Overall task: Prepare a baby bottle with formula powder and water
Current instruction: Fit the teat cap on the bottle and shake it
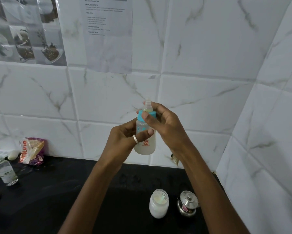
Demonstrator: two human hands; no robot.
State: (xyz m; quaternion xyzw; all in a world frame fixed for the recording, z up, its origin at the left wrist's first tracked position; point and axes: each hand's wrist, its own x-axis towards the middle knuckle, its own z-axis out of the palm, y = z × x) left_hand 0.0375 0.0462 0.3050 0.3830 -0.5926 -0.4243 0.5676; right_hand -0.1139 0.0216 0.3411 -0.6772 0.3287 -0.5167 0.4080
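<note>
Baby bottle held upright in 2 hands above the counter.

The left hand (125, 141) grips the body of the baby bottle (145, 132), thumb across the front; a ring (135, 139) sits on that thumb. The right hand (163, 122) closes on the blue collar (146, 115), fingers wrapped around the collar below the clear teat (148, 105). The bottle holds a milky white liquid in its lower part and is raised clear of the black counter (91, 191), in front of the tiled wall. Near the counter's front right, an open jar of white powder (158, 206) with a scoop inside stands just beside a lidded steel pot (187, 203). At the left edge stand a clear bottle (5, 171) and a crumpled packet (32, 150).
</note>
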